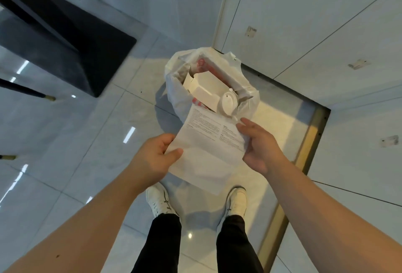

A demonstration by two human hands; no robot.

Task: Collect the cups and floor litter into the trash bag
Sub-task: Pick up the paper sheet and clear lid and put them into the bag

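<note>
From the head camera, looking straight down, the fine print on the white printed paper sheet is too small to read, and its far edge overlaps the near rim of the white plastic trash bag, hiding that part of the opening. The left hand pinches the sheet's left edge between thumb and curled fingers; the right hand grips the right edge, thumb on top, fingers underneath and out of sight. The bag stands open on the glossy grey tiled floor, just ahead of the person's white sneakers, beside a pale cabinet front. Inside it lie an opened white cardboard box, a white plastic cup lid and some red-and-white packaging, mostly buried and hard to identify. A dark desk frame is cut off at the upper left.
</note>
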